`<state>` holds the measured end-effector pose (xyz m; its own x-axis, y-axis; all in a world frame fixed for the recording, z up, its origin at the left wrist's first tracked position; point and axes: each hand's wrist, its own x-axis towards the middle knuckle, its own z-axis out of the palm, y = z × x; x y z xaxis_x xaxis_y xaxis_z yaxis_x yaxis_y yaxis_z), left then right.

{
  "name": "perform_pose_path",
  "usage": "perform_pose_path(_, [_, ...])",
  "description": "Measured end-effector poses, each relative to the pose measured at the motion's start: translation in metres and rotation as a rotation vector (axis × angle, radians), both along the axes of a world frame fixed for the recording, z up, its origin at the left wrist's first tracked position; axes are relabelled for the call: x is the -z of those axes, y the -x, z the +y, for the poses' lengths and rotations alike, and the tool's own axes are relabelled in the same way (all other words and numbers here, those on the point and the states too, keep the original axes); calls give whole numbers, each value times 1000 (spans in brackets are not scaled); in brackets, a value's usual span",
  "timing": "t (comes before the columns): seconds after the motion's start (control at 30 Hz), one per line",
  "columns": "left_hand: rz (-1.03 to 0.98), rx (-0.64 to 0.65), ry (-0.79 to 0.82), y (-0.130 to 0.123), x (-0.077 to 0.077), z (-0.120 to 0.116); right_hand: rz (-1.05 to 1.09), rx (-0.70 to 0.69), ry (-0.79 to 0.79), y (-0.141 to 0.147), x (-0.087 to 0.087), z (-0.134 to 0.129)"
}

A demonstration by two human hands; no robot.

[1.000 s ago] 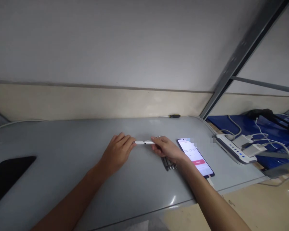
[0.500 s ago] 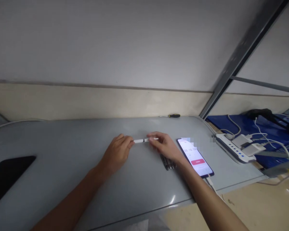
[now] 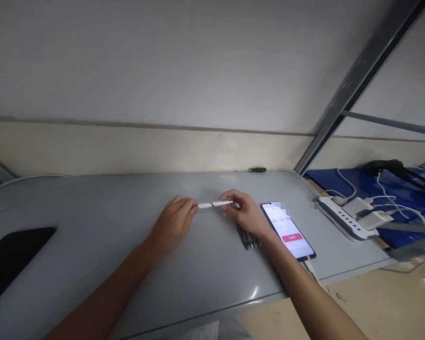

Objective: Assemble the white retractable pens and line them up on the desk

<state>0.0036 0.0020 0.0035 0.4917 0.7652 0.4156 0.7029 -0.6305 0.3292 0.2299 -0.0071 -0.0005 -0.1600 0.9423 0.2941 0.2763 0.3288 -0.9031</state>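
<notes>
Grips white pen (image 3: 206, 205) by left end in left fingers (image 3: 185, 204), likely to steady it, crosswise toward right fingers (image 3: 235, 194). Curls these loosely about the other end, seemingly to guide it; cannot tell whether pinching. Note slim dark items (image 3: 247, 240) on counter (image 3: 184, 283) near right fingers, bodyward, and phone (image 3: 276, 213) farther right, screen up, presumably for reading its timer.

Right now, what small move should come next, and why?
Probably a light pinch on the right end of the pen with the right hand: the left hand grips the other end, while the right fingers curl close about this one, and whether they touch it is unclear.
</notes>
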Motion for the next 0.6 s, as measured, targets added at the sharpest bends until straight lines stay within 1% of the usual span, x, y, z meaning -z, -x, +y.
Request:
perform_pose_path(0.13, [5,11,2,0,0,0,-67,-5,123,0,1,1])
perform_pose_path(0.17, [4,12,4,0,1,0,-73,-3,107,0,1,1])
perform_pose_path(0.27, [6,10,20,0,2,0,-14,32,-31,1,0,0])
perform_pose_path(0.3, [10,11,22,0,3,0,2,38,-37,1,0,0])
perform_pose_path(0.4, [18,26,20,0,4,0,-55,8,79,1,-2,-1])
perform_pose_path(0.43, [17,27,20,0,4,0,-74,2,89,2,-2,-1])
perform_pose_path(0.53, [21,20,21,0,4,0,-54,23,-16,2,-2,0])
perform_pose_path(0.57, [24,20,19,0,4,0,-36,35,-36,2,-2,0])
perform_pose_path(0.6, [26,21,16,0,4,0,-34,35,-23,1,-2,0])
